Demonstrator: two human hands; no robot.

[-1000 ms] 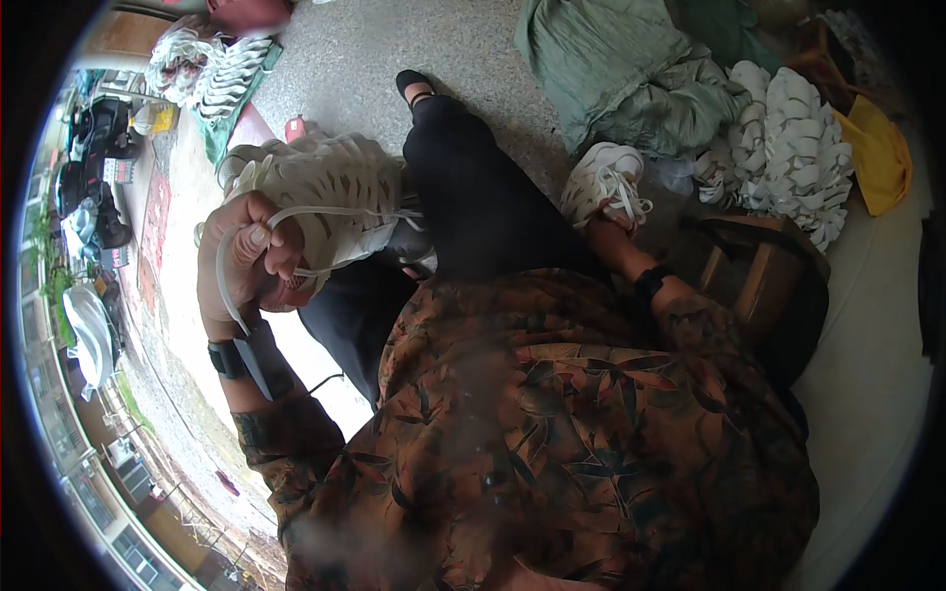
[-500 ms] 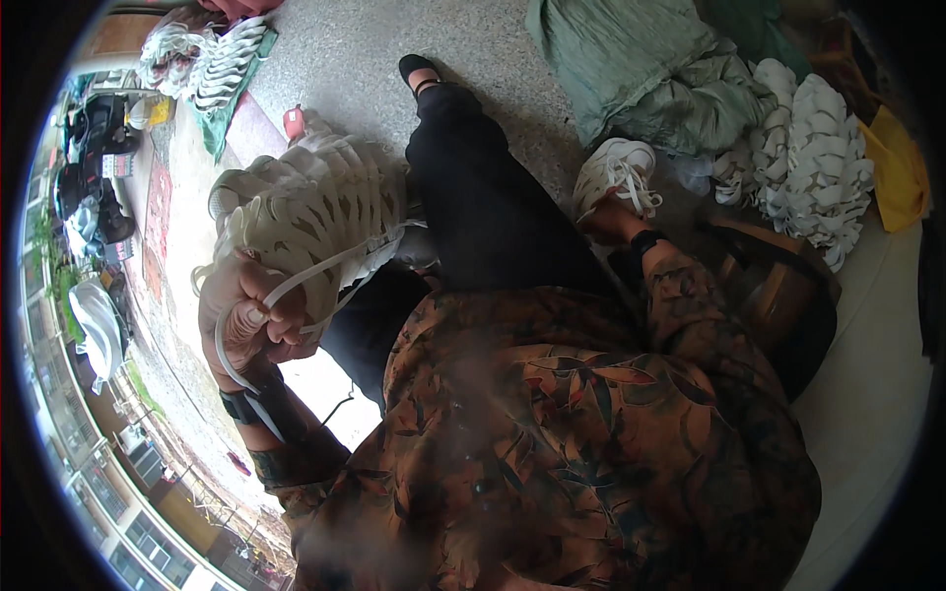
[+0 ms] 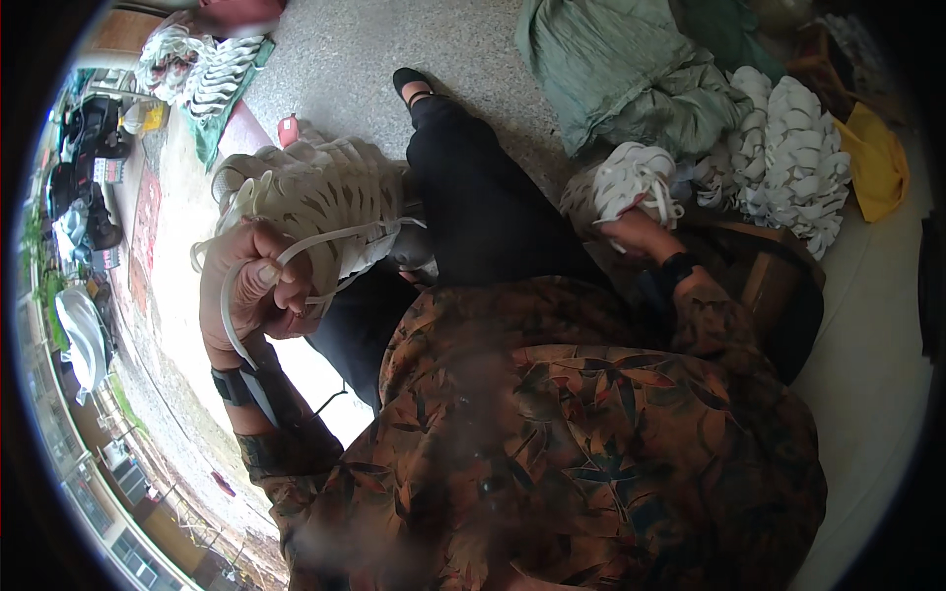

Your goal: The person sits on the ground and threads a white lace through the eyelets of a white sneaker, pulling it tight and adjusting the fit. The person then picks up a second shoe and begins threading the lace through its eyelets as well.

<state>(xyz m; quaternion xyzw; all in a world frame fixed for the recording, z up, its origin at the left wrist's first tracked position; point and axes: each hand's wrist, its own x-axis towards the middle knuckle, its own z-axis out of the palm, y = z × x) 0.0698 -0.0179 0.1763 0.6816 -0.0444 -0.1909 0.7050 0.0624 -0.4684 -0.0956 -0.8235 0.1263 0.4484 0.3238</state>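
The left hand (image 3: 251,286) is closed in a tight grip on a white strap (image 3: 296,254) that loops below the fist and runs right, long axis level, into the bundle of white straps (image 3: 325,202) on the lap. The right hand (image 3: 641,234) clutches a smaller white bundle (image 3: 631,182) beside the strap pile (image 3: 788,158); bare floor (image 3: 443,39) lies ahead.

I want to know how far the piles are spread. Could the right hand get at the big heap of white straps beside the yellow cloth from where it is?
Probably yes. The right hand already grips a small white bundle, and the heap of white straps lies just beyond it with nothing between.
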